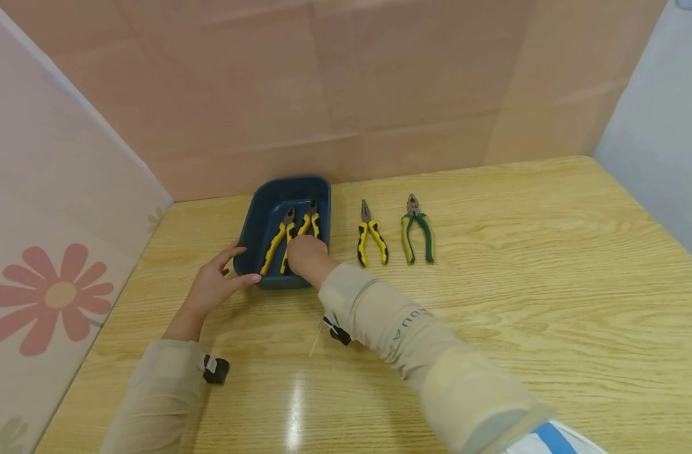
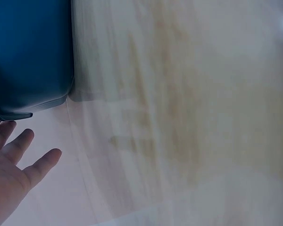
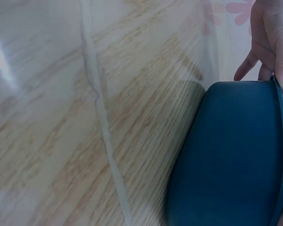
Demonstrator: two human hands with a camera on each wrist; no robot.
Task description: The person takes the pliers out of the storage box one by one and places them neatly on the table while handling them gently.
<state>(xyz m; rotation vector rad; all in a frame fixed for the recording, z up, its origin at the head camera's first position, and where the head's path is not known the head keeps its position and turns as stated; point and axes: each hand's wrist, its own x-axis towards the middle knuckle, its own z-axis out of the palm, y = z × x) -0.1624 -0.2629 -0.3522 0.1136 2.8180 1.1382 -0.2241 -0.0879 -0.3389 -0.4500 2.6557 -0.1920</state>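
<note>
Left hand, fingers spread, touched bin; right hand was inside, fingers hidden, hold unclear. Pliers inside looked heavy, stiff; handles suited grip.

In view were three pliers with yellow-and-black handles, one pair of pliers with green-and-yellow handles, one dark-blue rounded-rectangular tray, one pale wood-grain table, two bare hands and two small black wrist cameras.
</note>
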